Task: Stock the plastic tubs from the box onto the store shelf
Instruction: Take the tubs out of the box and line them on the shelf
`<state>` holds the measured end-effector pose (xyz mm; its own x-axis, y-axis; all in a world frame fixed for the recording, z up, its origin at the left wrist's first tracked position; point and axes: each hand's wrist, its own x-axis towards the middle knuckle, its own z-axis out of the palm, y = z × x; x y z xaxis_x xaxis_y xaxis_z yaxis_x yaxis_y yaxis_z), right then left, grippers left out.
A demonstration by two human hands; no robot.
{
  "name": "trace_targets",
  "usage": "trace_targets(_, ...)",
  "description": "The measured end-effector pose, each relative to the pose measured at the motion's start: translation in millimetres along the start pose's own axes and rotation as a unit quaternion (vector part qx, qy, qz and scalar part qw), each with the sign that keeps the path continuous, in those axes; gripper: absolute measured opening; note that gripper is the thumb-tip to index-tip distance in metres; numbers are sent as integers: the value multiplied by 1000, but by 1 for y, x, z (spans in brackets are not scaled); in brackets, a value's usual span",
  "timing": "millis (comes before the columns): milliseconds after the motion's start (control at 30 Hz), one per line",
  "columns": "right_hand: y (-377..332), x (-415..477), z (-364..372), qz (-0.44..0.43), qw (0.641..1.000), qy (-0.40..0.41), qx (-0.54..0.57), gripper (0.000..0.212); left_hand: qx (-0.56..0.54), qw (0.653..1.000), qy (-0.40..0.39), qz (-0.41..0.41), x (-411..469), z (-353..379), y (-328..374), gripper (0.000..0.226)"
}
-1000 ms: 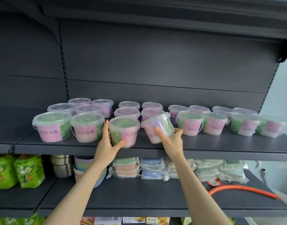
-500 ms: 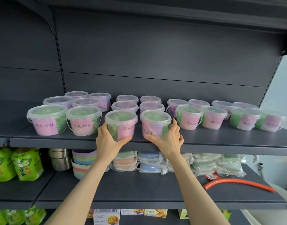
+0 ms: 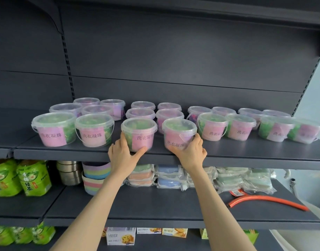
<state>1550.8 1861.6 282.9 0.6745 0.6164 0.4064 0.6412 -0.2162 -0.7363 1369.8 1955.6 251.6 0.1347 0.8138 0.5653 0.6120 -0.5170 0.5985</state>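
Plastic tubs (image 3: 142, 131), clear and round, in left hand (image 3: 122, 156), right hand (image 3: 191, 153).

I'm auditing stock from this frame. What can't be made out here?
Head view only.
1. Box: outside the frame.
2. Back-row tubs: labels hidden by front-row tubs.
3. Rightmost tub: label blurred near the edge.
4. Bottom-shelf boxes: print too small, tops hidden by the shelf above.

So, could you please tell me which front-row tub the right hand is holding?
The fourth front-row tub from the left: the right hand cups its base, while the left hand grips the third tub.
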Motion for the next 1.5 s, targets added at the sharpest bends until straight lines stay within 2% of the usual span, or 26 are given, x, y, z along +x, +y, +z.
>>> trace_targets(133, 10, 0, -6, -24, 998, -40, 39, 96, 19, 1000, 2, -12, 2, 2, 1, 92)
trace_targets(233, 13, -2, -5, -37, 997, -68, 15, 86, 22, 1000, 0, -14, 2, 3, 1, 85)
trace_targets(433, 10, -2, -7, -38, 995, -84, -29, 100, 72, 996, -40, -17, 3, 1, 2, 86)
trace_targets(667, 12, -9, -8, -38, 996, -68, -40, 92, 121, 990, -60, -26, -6, -1, 7, 83)
trace_targets(867, 19, -30, -14, -70, 994, -66, -48, 84, 120, 990, -68, -16, -31, -8, 14, 66)
trace_targets(967, 25, -54, -17, -106, 992, -61, -39, 68, 81, 995, -61, 13, -54, -20, 13, 52)
trace_targets(1067, 34, -85, -16, -133, 989, -50, -30, 45, 21, 998, -50, 28, -86, -34, 10, 25)
trace_targets(1167, 49, -124, -4, -143, 986, -79, -27, 24, 29, 995, -86, 46, -127, -45, -3, 15)
trace_targets(1233, 60, -151, 9, -134, 984, -114, -32, 21, 46, 991, -118, 40, -156, -48, -19, 14)
trace_targets(1333, 78, -193, 35, -114, 978, -170, -39, 18, 60, 980, -188, 3, -197, -47, -52, 14)
trace_targets(1500, 114, -260, 96, -17, 959, -278, -61, 15, 67, 953, -284, -87, -254, -35, -131, 12)
